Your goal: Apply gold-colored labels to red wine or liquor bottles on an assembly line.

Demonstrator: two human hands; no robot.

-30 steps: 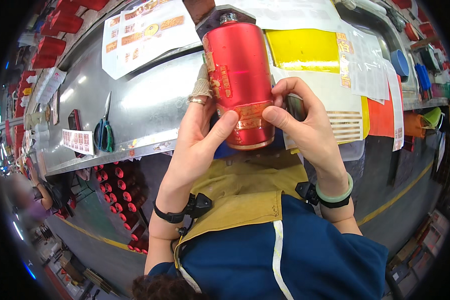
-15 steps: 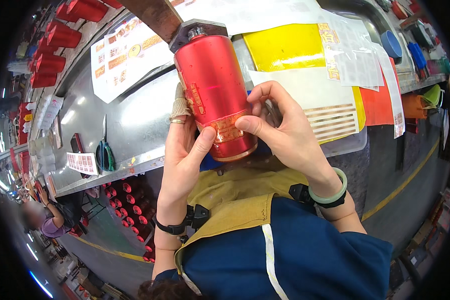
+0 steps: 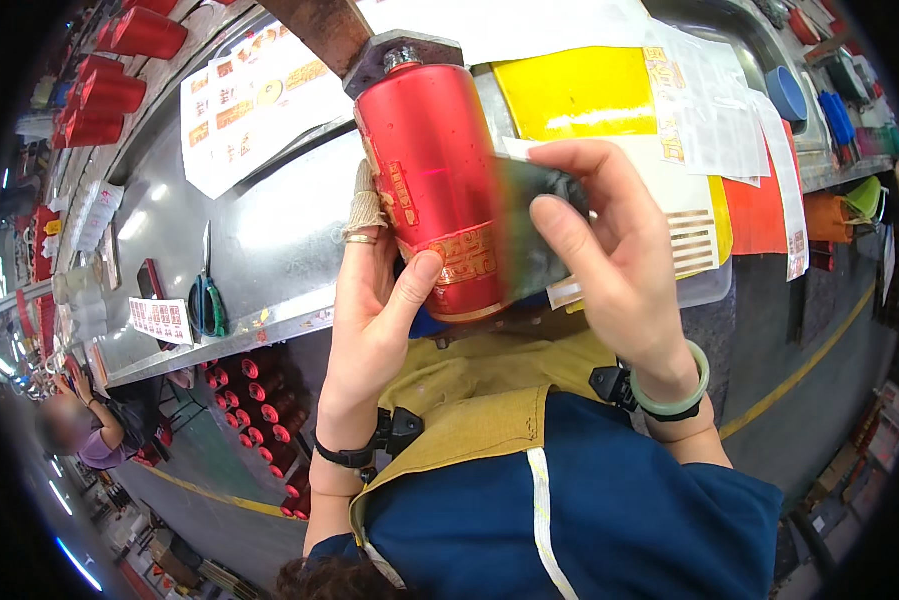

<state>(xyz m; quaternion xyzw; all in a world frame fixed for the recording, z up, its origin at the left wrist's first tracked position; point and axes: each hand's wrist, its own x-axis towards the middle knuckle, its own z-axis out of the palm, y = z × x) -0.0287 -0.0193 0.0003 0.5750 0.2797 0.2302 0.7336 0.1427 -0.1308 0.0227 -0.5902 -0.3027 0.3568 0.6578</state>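
A red metallic bottle [image 3: 432,160] is tilted in front of me, its neck end at a dark metal fixture [image 3: 402,55]. Around its lower part runs a gold-patterned band [image 3: 467,255], and a smaller gold-patterned strip [image 3: 402,193] sits higher on its side. My left hand [image 3: 375,290] is closed round the bottle's left side, thumb on the band; one finger wears a beige cloth wrap [image 3: 365,212]. In my right hand [image 3: 615,235] is a dark green-black flat piece [image 3: 540,230], held along the bottle's right side. Motion blurs its edge, so its kind is unclear.
Green-handled scissors [image 3: 208,300] and a printed label sheet [image 3: 162,320] lie on the metal table [image 3: 270,215] at left. Behind are printed sheets [image 3: 255,110] and a yellow mat [image 3: 575,95]. A blue bowl [image 3: 786,93] stands far right. Red containers [image 3: 115,90] line the far left.
My right hand has moved away from the band to the right, its thumb off the bottle. The dark flat piece now shows in it. My left hand keeps its hold, shifted slightly right with the bottle.
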